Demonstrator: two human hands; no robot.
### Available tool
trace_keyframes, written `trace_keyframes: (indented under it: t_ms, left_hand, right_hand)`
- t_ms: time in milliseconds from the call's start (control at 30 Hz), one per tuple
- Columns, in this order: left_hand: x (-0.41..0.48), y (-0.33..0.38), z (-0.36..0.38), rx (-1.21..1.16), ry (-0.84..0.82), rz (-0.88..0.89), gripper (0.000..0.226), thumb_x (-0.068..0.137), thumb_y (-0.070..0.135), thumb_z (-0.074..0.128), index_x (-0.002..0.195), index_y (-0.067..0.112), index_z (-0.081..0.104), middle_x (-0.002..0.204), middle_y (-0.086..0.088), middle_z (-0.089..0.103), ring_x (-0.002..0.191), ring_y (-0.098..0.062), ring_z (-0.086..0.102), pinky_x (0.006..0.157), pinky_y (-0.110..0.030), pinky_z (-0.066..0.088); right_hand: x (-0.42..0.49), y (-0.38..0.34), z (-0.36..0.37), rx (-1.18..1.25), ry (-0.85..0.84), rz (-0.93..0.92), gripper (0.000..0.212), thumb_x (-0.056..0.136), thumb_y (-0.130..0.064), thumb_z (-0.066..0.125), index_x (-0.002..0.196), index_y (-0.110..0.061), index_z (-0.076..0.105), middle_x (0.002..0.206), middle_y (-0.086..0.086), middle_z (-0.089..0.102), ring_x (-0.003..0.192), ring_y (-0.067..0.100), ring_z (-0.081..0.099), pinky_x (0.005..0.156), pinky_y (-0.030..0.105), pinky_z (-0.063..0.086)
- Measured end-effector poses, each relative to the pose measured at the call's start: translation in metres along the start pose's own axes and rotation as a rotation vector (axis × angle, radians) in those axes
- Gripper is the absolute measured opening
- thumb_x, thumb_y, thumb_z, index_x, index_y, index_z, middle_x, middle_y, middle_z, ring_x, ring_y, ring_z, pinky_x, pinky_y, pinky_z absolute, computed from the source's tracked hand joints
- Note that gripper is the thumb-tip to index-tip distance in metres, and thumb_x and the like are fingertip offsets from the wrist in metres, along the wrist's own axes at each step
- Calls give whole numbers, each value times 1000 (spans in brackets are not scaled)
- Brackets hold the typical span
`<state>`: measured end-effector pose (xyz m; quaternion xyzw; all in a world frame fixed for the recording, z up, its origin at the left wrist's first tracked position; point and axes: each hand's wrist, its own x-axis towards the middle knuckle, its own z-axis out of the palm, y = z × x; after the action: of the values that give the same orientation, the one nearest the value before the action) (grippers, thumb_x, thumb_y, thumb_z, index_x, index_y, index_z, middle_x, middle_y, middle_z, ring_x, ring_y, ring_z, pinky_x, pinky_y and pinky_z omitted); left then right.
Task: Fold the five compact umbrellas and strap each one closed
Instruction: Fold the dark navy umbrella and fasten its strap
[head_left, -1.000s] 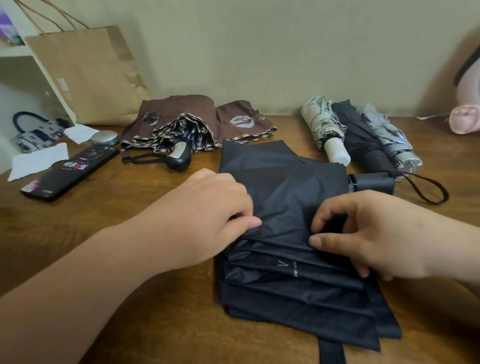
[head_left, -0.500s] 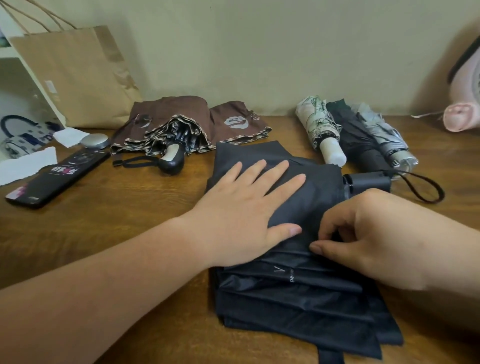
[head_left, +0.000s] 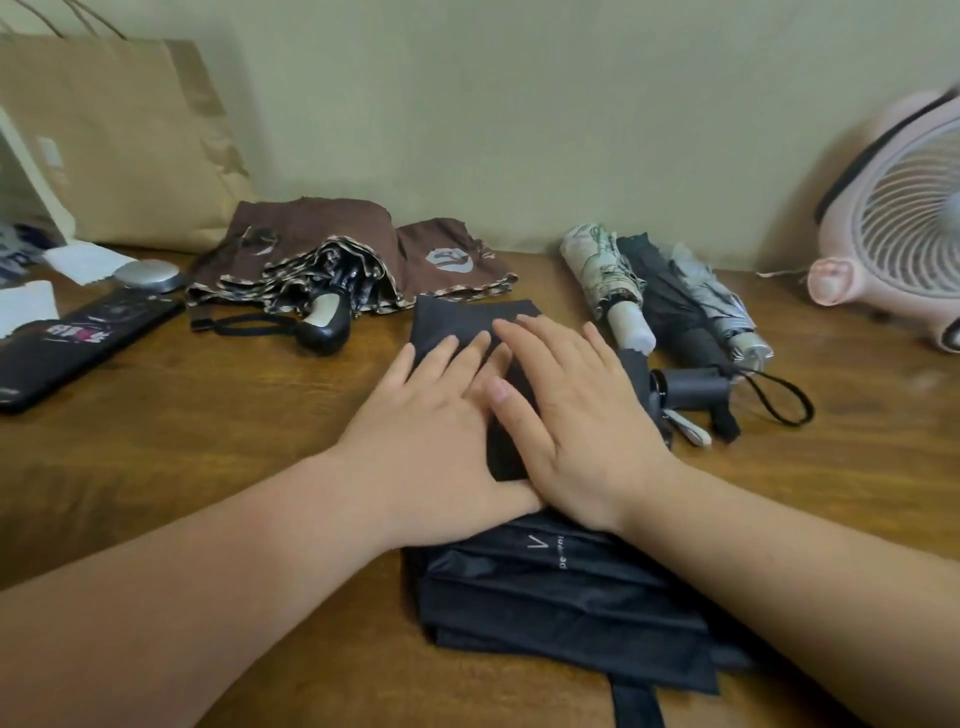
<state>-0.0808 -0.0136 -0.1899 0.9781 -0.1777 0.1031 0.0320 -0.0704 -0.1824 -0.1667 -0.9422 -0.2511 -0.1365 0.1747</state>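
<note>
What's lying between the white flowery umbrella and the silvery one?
A rolled dark umbrella, tucked between the white umbrella and the silvery umbrella. The head view shows it.

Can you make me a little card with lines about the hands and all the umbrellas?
Left hand: flat, pressing on the black umbrella
Right hand: flat, pressing the same fabric beside it
Black umbrella: pleated flat on the table, not rolled, strap undone
Brown umbrella: loose and unfolded, back left
Rolled up, back right: white patterned umbrella, dark umbrella, grey umbrella
Also there: paper bag, pink fan
</note>
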Motion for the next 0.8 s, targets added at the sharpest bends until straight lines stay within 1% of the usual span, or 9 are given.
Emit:
trace_keyframes:
  t_ms: [200,300,367,400,433,500,567,633,800]
  left_hand:
    - [-29,-17,-30,-36,-196,-112,102,79,95,26,155,48,-23,165,11,-30,153,-14,-27,126,-44,-11]
    - [-45,-33,-54,-206,-290,-252,94,84,81,48,146,65,-21,166,17,-28,155,-12,-20,128,-44,0]
    - [-63,-36,-71,-284,-280,-292,95,85,65,67,146,71,-6,166,27,-13,154,-5,9,122,-39,29]
    - [-73,-33,-78,-288,-223,-296,85,85,57,71,146,69,13,164,29,6,138,9,33,107,-26,42]
    - [-81,-27,-81,-308,-123,-286,62,87,51,72,138,63,38,151,32,32,109,17,49,85,-15,45]
    - [-90,-10,-82,-413,56,-344,12,83,49,70,95,44,69,100,26,62,80,7,57,62,-13,41]
    - [-92,7,-77,-543,77,-417,22,74,55,70,72,33,71,72,17,64,64,-1,57,54,-16,41]
    - [-90,18,-70,-594,7,-480,24,74,55,75,72,32,70,58,24,59,52,4,53,48,-12,37]
    - [-85,18,-56,-511,8,-451,14,83,37,79,72,36,72,67,32,57,60,9,52,55,-11,36]
  right_hand:
    - [-13,16,-5,-303,-186,-48,101,83,-87,0,163,-26,-2,172,4,-2,157,17,-9,128,42,-3]
    - [-13,14,-6,-331,-192,-62,111,77,-94,5,163,-24,-1,171,7,-1,158,20,-6,128,44,-1]
    - [-12,14,-4,-340,-181,-64,114,75,-96,4,163,-24,0,171,8,2,158,22,-2,128,44,1]
    - [-13,15,-2,-343,-179,-64,114,75,-96,4,163,-24,1,171,9,3,158,22,-1,128,45,2]
    - [-13,15,-2,-342,-183,-60,114,75,-97,5,163,-24,3,171,9,4,158,23,1,128,45,3]
    - [-12,15,-1,-323,-163,-54,115,75,-97,7,163,-23,5,171,10,6,158,24,2,128,46,5]
    - [-13,14,0,-320,-166,-48,115,75,-96,8,163,-23,5,171,10,4,158,24,0,128,48,5]
    - [-15,11,-1,-306,-175,-41,114,75,-94,8,163,-23,1,171,11,-3,158,25,-6,127,50,2]
    - [-23,5,-9,-227,-222,-183,104,81,-90,13,162,-28,-7,170,5,-16,155,19,-22,127,51,-1]
